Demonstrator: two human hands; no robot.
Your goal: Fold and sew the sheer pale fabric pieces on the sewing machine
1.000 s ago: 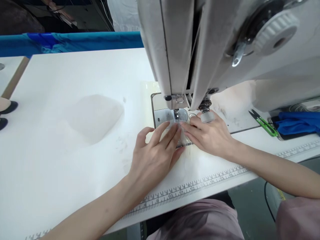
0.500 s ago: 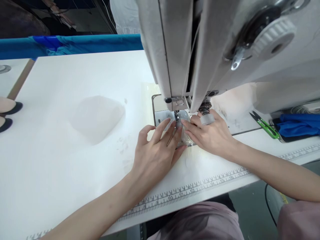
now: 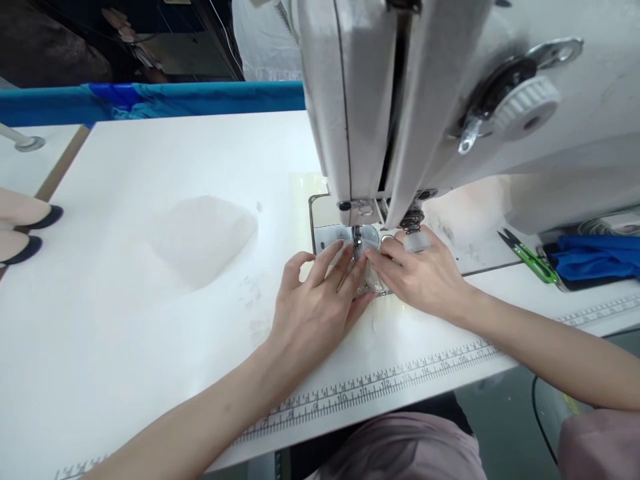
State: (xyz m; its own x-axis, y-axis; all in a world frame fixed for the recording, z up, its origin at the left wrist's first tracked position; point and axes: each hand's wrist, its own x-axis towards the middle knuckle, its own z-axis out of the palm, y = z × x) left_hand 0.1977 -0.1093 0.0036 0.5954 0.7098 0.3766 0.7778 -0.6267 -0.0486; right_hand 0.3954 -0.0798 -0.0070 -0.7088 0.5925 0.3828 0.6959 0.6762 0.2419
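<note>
A small piece of sheer, translucent fabric (image 3: 369, 283) lies at the needle area of a sewing machine (image 3: 365, 100), just in front of the presser foot (image 3: 357, 235). My left hand (image 3: 317, 297) is palm down on its left side, fingers arched, with index finger and thumb at the fabric's edge. From the right, my right hand (image 3: 425, 272) pinches toward the same piece, its fingertips close to the foot. Part of that hand is behind a white knob under the machine head. Fingers cover much of the fabric and the metal needle plate (image 3: 325, 235).
Green-handled thread snips (image 3: 535, 261) lie at the right, beside blue cloth (image 3: 600, 257) in a dark tray. A ruler strip (image 3: 350, 393) runs along the white table's (image 3: 210, 347) front edge. Another person's fingers (image 3: 25, 207) show at far left.
The view has shifted slightly, so the machine and table sit a little lower and further right. Both hands stay at the needle area with almost the same grip.
</note>
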